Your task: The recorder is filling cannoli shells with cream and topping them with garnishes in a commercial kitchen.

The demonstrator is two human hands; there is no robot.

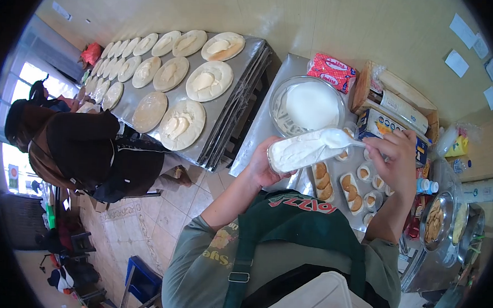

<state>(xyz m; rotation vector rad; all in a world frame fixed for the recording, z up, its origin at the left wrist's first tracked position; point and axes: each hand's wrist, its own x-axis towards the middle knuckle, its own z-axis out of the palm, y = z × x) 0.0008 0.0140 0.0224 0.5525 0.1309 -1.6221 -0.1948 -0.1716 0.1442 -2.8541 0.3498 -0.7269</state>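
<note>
My left hand (264, 163) grips a clear rectangular container (298, 150) by its left end, tilted above the metal table. White cream (292, 152) covers the container's top. Between the fingers of my right hand (391, 154) is the handle of a spoon (338, 138), its bowl coated with cream and resting at the container's right end. Just beyond stands a large glass bowl (275, 114) of white cream. Under my hands, two rectangular containers with round biscuits (323, 180) and several small cups with biscuits (363, 172) sit on the table.
Several topped dough rounds (210, 81) lie on the metal table (149, 104) to the left, with people (77, 146) beside it. A red tissue pack (332, 71), a wooden crate (402, 92) and boxes line the back right. A metal bowl of biscuits (435, 222) stands far right. A blue stool (144, 277) is on the floor.
</note>
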